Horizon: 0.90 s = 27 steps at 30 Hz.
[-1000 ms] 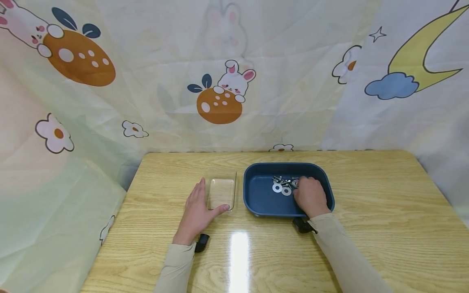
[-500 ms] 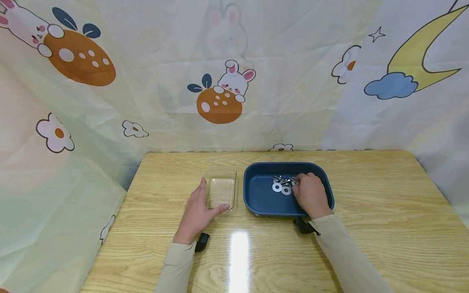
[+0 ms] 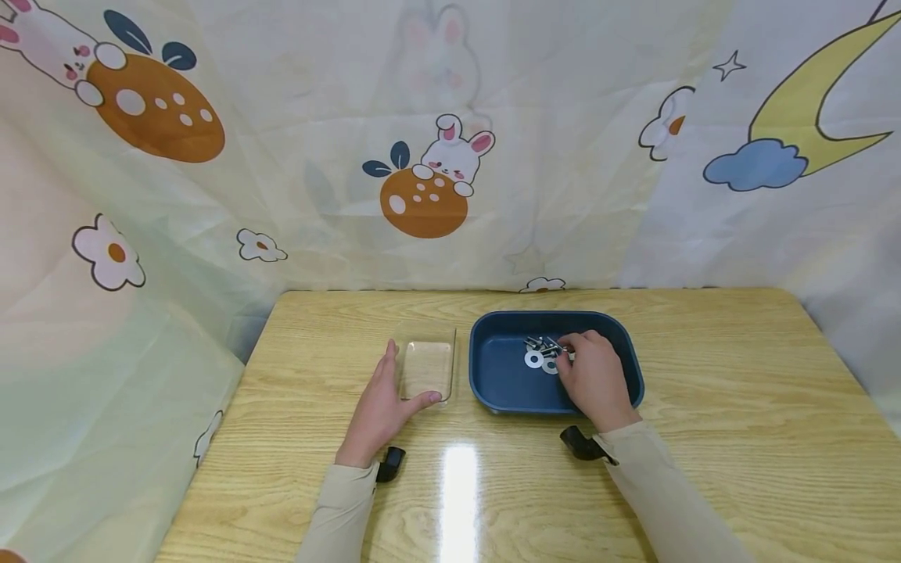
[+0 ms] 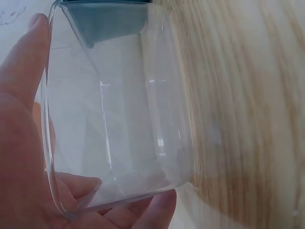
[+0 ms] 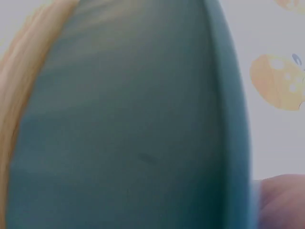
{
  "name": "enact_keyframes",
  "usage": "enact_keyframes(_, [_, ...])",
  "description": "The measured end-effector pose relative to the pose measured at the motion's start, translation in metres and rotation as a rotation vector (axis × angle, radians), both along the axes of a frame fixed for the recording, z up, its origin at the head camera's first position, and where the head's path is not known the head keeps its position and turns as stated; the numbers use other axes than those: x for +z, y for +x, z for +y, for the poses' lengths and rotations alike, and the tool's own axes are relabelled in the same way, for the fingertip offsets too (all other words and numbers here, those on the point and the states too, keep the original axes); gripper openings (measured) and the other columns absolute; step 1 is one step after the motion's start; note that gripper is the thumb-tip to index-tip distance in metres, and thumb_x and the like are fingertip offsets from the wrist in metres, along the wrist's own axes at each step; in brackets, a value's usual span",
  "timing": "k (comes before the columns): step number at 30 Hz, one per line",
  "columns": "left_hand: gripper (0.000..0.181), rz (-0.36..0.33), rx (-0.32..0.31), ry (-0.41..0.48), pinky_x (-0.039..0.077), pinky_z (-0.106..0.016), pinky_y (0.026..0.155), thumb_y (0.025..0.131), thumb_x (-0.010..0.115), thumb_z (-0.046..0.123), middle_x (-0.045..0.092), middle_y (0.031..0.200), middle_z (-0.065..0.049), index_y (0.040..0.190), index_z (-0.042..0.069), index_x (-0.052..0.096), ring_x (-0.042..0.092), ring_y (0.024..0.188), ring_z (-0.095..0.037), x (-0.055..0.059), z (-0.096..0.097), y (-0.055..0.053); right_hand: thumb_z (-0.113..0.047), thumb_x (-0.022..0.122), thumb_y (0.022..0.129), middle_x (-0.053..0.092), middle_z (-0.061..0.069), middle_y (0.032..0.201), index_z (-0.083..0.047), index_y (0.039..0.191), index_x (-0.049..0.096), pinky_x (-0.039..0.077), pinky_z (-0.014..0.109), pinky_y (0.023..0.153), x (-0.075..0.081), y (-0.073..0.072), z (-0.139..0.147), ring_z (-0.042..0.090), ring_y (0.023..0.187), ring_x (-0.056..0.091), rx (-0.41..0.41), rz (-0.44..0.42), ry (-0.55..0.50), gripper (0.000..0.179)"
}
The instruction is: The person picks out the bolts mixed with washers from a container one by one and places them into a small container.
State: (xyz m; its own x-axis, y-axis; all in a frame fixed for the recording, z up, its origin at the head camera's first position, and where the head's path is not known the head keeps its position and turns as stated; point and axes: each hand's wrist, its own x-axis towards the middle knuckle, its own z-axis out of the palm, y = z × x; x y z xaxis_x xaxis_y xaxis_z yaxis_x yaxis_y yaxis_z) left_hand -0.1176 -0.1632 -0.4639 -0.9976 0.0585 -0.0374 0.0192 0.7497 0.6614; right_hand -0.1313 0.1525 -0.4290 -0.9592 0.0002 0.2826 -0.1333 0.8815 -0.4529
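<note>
My left hand (image 3: 378, 408) holds a clear plastic box (image 3: 428, 371) on the table. In the left wrist view its thumb lies along the rim and its fingers curl round the opposite wall of the box (image 4: 128, 114). Inside the dark blue tray (image 3: 507, 399), my right hand (image 3: 597, 379) pinches a small metal screw (image 3: 556, 345) between thumb and fingers, low over a pile of hardware. Flat round washers (image 3: 533, 360) and several screws make up the pile. Mostly the tray's outer wall (image 5: 128, 124) fills the right wrist view, with a bit of the hand (image 5: 283, 202) at its lower right.
The tray stands just right of the clear box on a wooden table (image 3: 739, 407). A printed cloth (image 3: 563, 156) hangs behind the table's back edge and along the left side. Light reflects off the tabletop (image 3: 459, 500) between the arms.
My right hand has risen slightly and shifted left over the pile, with the screw now showing at its fingertips. The left hand keeps its place on the box.
</note>
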Motion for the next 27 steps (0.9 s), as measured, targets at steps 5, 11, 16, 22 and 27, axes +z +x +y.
enact_keyframes(5, [0.117, 0.0, 0.007, 0.012, 0.028, -0.05, 0.105, 0.068, 0.072, 0.06, 0.016, 0.153, -0.01, 0.15, 0.017, 0.0, 0.024, 0.136, -0.032, 0.0, 0.001, 0.0, -0.006, 0.059, 0.084, 0.06, 0.013, 0.087, 0.001, 0.098, 0.069, 0.047, 0.041, 0.065, 0.005, 0.006, -0.007, 0.027, 0.079, 0.053, 0.032, 0.037, -0.031, 0.019])
enact_keyframes(11, [0.118, 0.004, 0.007, 0.012, 0.028, -0.05, 0.105, 0.068, 0.072, 0.059, 0.018, 0.152, -0.011, 0.15, 0.016, 0.0, 0.024, 0.135, -0.033, 0.0, 0.002, 0.0, -0.008, 0.062, 0.083, 0.059, 0.01, 0.087, -0.002, 0.098, 0.07, 0.048, 0.039, 0.065, 0.008, 0.012, -0.019, 0.023, 0.076, 0.053, 0.06, 0.058, -0.037, 0.018])
enact_keyframes(16, [0.118, 0.015, 0.005, 0.014, 0.028, -0.049, 0.105, 0.068, 0.073, 0.059, 0.019, 0.152, -0.011, 0.15, 0.014, 0.001, 0.025, 0.135, -0.033, -0.001, 0.002, 0.0, -0.008, 0.064, 0.082, 0.059, 0.008, 0.087, -0.005, 0.097, 0.071, 0.048, 0.036, 0.061, 0.006, 0.015, -0.029, 0.022, 0.076, 0.054, 0.089, 0.093, -0.047, 0.016])
enact_keyframes(22, [0.119, 0.021, 0.002, 0.001, 0.029, -0.05, 0.105, 0.067, 0.071, 0.062, 0.019, 0.152, -0.013, 0.15, 0.014, 0.001, 0.026, 0.134, -0.034, 0.0, 0.002, -0.001, -0.006, 0.063, 0.082, 0.058, 0.006, 0.085, -0.005, 0.096, 0.071, 0.046, 0.033, 0.062, 0.005, 0.015, -0.044, 0.021, 0.074, 0.054, 0.127, 0.122, -0.071, 0.016])
enact_keyframes(27, [0.119, 0.021, 0.001, 0.008, 0.028, -0.049, 0.106, 0.067, 0.072, 0.061, 0.019, 0.152, -0.01, 0.15, 0.015, 0.0, 0.024, 0.135, -0.033, 0.0, 0.001, 0.0, -0.006, 0.064, 0.081, 0.058, 0.004, 0.085, -0.006, 0.095, 0.071, 0.048, 0.035, 0.072, 0.003, 0.017, -0.056, 0.02, 0.075, 0.054, 0.155, 0.135, -0.086, 0.015])
